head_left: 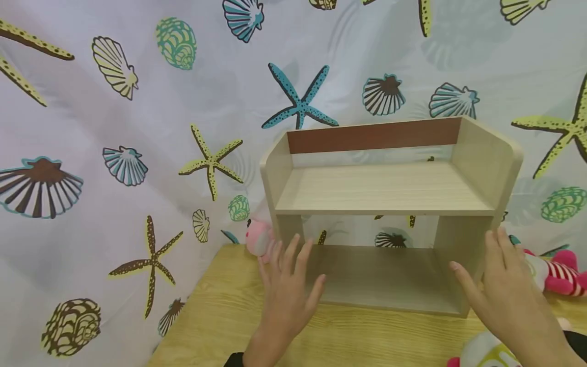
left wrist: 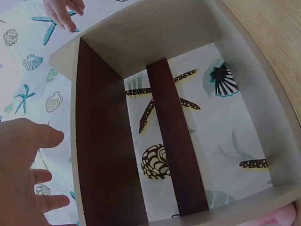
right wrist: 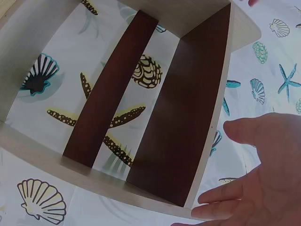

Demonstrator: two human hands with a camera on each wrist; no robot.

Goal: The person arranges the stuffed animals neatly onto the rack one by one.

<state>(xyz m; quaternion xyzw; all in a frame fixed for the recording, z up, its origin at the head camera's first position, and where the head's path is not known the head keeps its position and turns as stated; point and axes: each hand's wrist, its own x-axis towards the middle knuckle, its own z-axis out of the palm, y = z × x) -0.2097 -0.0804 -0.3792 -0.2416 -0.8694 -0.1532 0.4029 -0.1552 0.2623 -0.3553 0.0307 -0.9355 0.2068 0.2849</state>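
A pale wooden two-tier desk shelf (head_left: 385,191) stands upright on the table, with a brown strip (head_left: 373,136) across its upper back. My left hand (head_left: 286,293), fingers spread, is at the shelf's lower left side. Opposite it, my right hand (head_left: 511,293) has its fingers straight and thumb apart by the lower right side. From the left wrist, the left hand (left wrist: 28,174) shows beside the edge of the shelf (left wrist: 106,141), nothing in its fingers. In the right wrist view, the right hand (right wrist: 263,174) has its fingertips right at the edge of the shelf (right wrist: 183,113).
A pink plush toy (head_left: 259,238) sits behind the shelf's left side. On the right lies a plush toy with red-striped legs (head_left: 566,275), and another white-and-pink plush (head_left: 486,351) is at the front. A cloth (head_left: 151,112) printed with shells and starfish hangs behind the wood-grain table (head_left: 220,306).
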